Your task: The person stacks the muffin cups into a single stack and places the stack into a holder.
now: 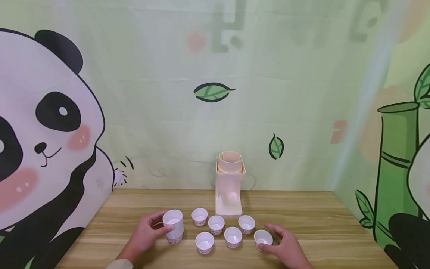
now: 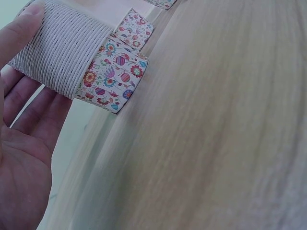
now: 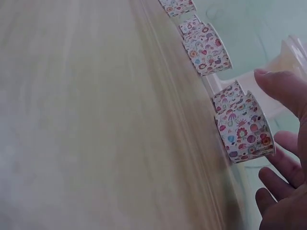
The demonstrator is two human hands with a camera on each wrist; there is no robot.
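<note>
While the left hand [image 1: 150,229] is clamping its grip on a stack of white cups [image 1: 178,228] at the left of the tabletop [image 1: 302,209], thumb in front and fingers behind, the right hand [image 1: 288,246] is spreading its grip apart around the rightmost cup [image 1: 263,238]. Its thumb is pointing past that cup, and the fingers are curving close to the rim; I cannot tell whether they are touching it. The stack is pointing upright, a floral band showing below its ribbed side; whether its base is meeting the tabletop is unclear.

Five other cups [image 1: 233,238] are standing mouth up between the hands, spaced in two loose rows, each wearing a similar floral print. Behind them a pale pink holder [image 1: 229,196] is standing near the far edge, and a round tube [image 1: 230,164] is sitting in its top. Beyond, a panda-printed backdrop [image 1: 161,112] is hanging.
</note>
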